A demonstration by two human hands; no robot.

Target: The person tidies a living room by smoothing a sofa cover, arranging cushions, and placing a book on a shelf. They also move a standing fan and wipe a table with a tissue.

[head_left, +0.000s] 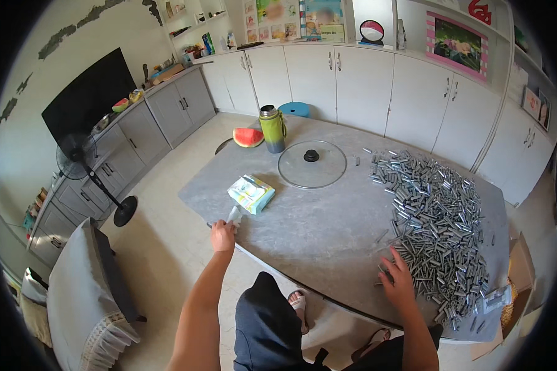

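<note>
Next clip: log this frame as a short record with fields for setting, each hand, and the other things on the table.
setting: grey table in a room with white cabinets
left hand: at the table's near edge, closed on a small pale item; what it is cannot be told
right hand: fingers spread on the near end of the pile of small grey metal tubes
near left hand: pale packet
further back: glass pot lid, green flask, watermelon slice
</note>
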